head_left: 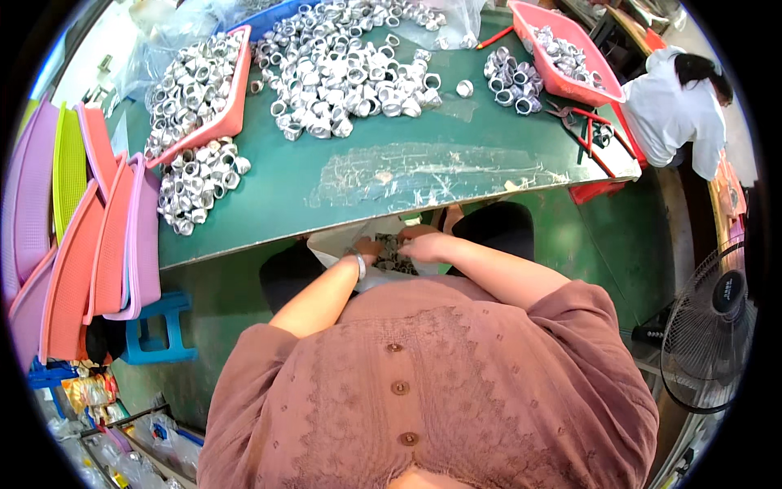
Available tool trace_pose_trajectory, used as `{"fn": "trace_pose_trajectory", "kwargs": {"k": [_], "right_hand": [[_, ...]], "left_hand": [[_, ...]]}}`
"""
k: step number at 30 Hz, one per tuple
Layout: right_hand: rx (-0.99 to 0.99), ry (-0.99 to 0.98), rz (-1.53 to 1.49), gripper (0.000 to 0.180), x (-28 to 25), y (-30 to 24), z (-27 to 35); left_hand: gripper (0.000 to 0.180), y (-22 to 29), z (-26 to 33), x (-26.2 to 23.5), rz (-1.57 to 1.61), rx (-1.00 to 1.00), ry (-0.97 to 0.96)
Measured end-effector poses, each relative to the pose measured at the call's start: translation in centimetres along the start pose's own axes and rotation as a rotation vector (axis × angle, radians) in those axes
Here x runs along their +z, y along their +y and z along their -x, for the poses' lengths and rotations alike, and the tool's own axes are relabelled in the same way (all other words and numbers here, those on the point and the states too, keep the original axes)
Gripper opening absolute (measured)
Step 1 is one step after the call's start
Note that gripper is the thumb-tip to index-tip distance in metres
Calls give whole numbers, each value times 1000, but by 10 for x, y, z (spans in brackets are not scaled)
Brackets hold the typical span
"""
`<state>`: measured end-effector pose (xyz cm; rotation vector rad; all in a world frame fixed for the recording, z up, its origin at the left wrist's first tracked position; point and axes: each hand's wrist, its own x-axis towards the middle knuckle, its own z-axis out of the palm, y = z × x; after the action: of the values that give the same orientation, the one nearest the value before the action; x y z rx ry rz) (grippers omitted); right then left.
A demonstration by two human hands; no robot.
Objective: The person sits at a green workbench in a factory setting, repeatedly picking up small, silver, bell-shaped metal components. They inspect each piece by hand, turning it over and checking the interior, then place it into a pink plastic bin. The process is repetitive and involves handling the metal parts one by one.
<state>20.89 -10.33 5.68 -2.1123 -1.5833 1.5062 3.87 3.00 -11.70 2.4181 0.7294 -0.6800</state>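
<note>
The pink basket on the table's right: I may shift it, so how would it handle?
The pink basket is likely stiff, its walls holding their shape. It is probably heavy, given the metallic pieces inside. Tilting could spill them, since the top is open.

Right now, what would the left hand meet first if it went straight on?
The left hand would likely meet the small grey pieces in the white container first; it may already be touching them, as depth there is unclear.

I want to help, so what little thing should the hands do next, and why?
Probably pinch up a few small pieces, since the left hand and right hand are both right by them at the white container.
</note>
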Motion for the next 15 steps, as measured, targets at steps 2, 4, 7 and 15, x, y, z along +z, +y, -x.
{"fn": "trace_pose_trajectory", "kwargs": {"k": [2,4,7,15], "right_hand": [[-201,113,86,49,-10,-7,36],[-531,-56,196,40,-58,-44,91],[-786,38,-6,26,-118,-64,134],[-284,1044,414,71,-205,-13,43]], "left_hand": [[51,39,25,-28,427,-291,-20],[44,24,34,-20,484,-217,-91],[44,40,64,-34,391,-186,-214],[30,129,196,-195,490,499,-125]]}}
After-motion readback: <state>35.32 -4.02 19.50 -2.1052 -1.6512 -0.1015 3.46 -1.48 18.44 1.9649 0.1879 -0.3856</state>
